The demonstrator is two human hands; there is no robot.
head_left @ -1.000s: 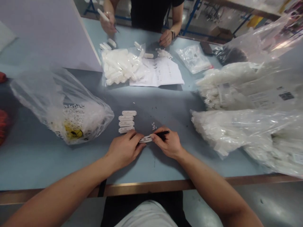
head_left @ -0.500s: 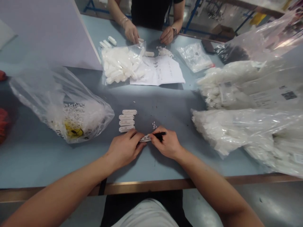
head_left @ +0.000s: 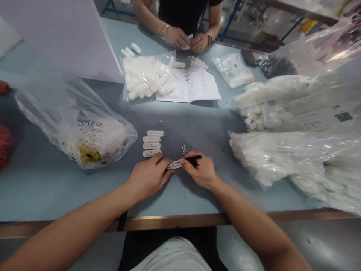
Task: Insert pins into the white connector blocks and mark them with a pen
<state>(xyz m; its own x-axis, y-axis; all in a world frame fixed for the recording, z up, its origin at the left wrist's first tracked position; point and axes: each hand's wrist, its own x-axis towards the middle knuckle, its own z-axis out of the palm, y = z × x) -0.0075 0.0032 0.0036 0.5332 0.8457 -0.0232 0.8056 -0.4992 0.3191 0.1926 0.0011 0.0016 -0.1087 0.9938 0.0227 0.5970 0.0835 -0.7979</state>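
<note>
White strip sat clamped in fingers of left hand, black tool in those of right hand, four strips farther left.

One end of the white strip is hidden, print on the paper unreadably small.

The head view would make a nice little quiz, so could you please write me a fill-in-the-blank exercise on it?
1. The right hand holds a slim tool coloured ____.
2. Besides the white dotted plate in the left hand, ____ similar plates lie in a column on the table.
3. The clear bag with a yellow mark lies on the wearer's ____ side.

Missing words: black; four; left.
</note>
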